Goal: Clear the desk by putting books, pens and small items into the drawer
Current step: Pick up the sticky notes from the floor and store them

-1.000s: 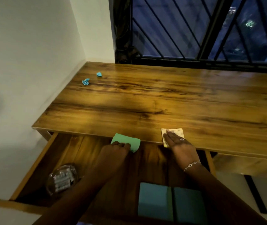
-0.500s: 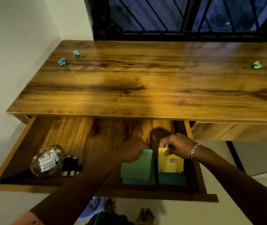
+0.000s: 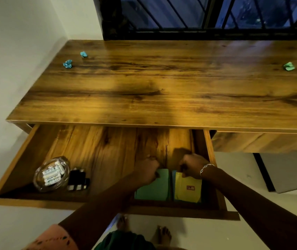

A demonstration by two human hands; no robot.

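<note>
1. Well, the tabletop (image 3: 162, 98) is the biggest thing here and it is nearly bare. I see no books or pens on it, so I judge most of the clearing done.
2. The drawer (image 3: 14, 163) is pulled wide open below the near edge of the tabletop. Its floor is bare wood through the middle, with things at its near left and near right.
3. My left hand (image 3: 146, 171) and right hand (image 3: 192, 166) are both down in the near right corner of the drawer, side by side and close together. A bracelet (image 3: 205, 167) sits on my right wrist.
4. The green pad (image 3: 153, 188) lies flat, a plain pale green rectangle. The fingers of my left hand are curled on its far edge, pinching it.
5. The yellow pad (image 3: 187, 190) lies just right of it, bright yellow with a small red label. The fingers of my right hand grip its far edge. A sliver of something blue shows beneath, though I cannot tell what.
6. A glass dish (image 3: 51, 175) of white batteries sits at the near left of the drawer, already stowed.
7. Some small black items (image 3: 78, 179) stand touching its right side. They are too dark to name.
8. Left on the tabletop are three crumpled scraps: a blue scrap (image 3: 67, 64) and a smaller blue scrap (image 3: 84, 54) at the far left, and a green scrap (image 3: 289, 66) well apart at the far right. I judge those are what remains, once I let go of the pads.
</note>
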